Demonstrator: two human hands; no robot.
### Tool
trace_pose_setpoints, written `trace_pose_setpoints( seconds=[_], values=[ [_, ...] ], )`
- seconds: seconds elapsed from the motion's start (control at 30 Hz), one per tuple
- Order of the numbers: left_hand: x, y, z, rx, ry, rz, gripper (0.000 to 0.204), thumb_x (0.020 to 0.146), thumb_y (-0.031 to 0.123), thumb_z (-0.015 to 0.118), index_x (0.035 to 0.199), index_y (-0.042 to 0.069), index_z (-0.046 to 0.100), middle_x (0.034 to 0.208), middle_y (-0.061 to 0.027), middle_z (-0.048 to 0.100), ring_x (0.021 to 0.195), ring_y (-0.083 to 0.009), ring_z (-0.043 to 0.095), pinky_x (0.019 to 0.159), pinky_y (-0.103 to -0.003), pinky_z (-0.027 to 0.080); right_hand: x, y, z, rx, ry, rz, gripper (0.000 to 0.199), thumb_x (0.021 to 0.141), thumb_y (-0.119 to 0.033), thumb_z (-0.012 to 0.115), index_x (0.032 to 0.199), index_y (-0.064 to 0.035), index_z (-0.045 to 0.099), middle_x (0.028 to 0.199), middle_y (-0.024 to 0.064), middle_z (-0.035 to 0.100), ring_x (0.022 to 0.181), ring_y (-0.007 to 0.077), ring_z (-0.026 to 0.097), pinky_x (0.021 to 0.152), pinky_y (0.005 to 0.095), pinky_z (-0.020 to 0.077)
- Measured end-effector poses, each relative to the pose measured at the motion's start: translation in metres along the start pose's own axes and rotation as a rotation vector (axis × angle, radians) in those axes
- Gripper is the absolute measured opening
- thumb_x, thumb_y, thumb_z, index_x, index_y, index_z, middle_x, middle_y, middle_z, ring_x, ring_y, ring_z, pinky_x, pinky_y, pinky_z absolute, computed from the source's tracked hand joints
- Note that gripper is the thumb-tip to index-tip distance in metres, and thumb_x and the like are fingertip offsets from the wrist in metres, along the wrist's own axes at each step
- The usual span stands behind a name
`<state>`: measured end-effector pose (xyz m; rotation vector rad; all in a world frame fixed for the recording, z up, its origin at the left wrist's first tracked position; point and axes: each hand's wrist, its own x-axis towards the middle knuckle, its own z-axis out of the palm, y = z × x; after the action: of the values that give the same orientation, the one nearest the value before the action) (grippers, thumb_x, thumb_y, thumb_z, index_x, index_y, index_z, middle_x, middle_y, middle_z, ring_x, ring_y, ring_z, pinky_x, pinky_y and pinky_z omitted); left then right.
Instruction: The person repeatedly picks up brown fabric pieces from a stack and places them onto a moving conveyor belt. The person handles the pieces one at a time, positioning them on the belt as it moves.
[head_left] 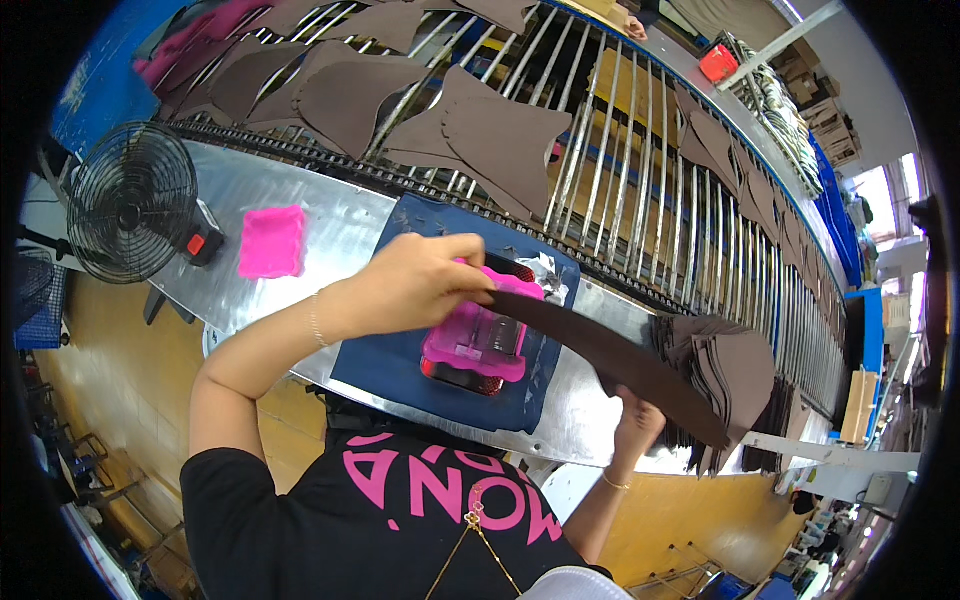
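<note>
A long, curved dark brown sheet piece, like leather or shoe-upper material, is stretched between my hands above the table. My left hand pinches its left end, over a bright pink frame-like holder. Farther right, my right hand grips the piece's lower edge, its fingers partly hidden behind it. The pink holder sits around a black and red box-shaped device on a dark blue mat. Beside the right end of the held piece lies a thick stack of similar brown pieces.
Beyond the metal table runs a conveyor of metal rods, carrying brown pieces. A pink square pad and a black fan stand at left. Crumpled silvery material lies on the mat. Another person's hand shows far off.
</note>
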<state>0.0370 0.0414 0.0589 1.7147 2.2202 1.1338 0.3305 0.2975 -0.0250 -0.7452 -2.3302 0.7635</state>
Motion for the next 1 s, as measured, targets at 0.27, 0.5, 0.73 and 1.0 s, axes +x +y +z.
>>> trace_pose_setpoints(
  seconds=[0.27,0.5,0.73,1.0],
  values=[
    [0.071,0.037,0.035,-0.146,-0.174,0.291,0.057,0.072,0.025,0.077,0.121,0.009,0.053,0.103,-0.0118,0.047,0.074,-0.0253,0.059,0.059,-0.035,0.049,0.02,-0.07,-0.141,-0.076,0.537,0.056,0.018,0.091,-0.01,0.058,0.103,0.0035,0.063,0.092,0.0072,0.063,0.078,0.0122,0.054,0.072,0.0234,0.045],
    [0.142,0.071,0.006,0.01,0.143,0.397,0.072,0.07,0.037,0.077,0.13,0.014,0.046,0.116,-0.0133,0.044,0.089,-0.0278,0.06,0.07,-0.039,0.05,0.091,-0.142,-0.18,-0.79,0.174,-0.416,0.014,0.086,-0.007,0.061,0.099,-0.0057,0.065,0.08,0.0083,0.062,0.073,0.0195,0.056,0.09,0.0353,0.0371],
    [0.16,0.03,0.026,-0.244,-0.059,0.067,0.019,0.085,0.021,0.062,0.094,0.004,0.064,0.063,-0.012,0.058,0.057,-0.0226,0.062,0.055,-0.034,0.05,0.13,-0.169,-0.142,-0.903,0.263,-0.541,0.028,0.083,-0.012,0.065,0.11,-0.008,0.062,0.098,0.0086,0.063,0.087,0.0232,0.058,0.097,0.0384,0.0315],
    [0.141,-0.14,0.032,-1.093,0.494,-0.627,0.049,0.093,0.016,0.057,0.134,0.0,0.037,0.079,-0.0038,0.058,0.04,-0.0067,0.043,0.035,-0.022,0.033,0.061,0.026,-0.2,-1.043,0.511,0.273,0.052,0.086,-0.039,0.062,0.127,-0.0069,0.052,0.127,0.0192,0.051,0.113,0.0339,0.051,0.096,0.0462,0.0394]
  ],
)
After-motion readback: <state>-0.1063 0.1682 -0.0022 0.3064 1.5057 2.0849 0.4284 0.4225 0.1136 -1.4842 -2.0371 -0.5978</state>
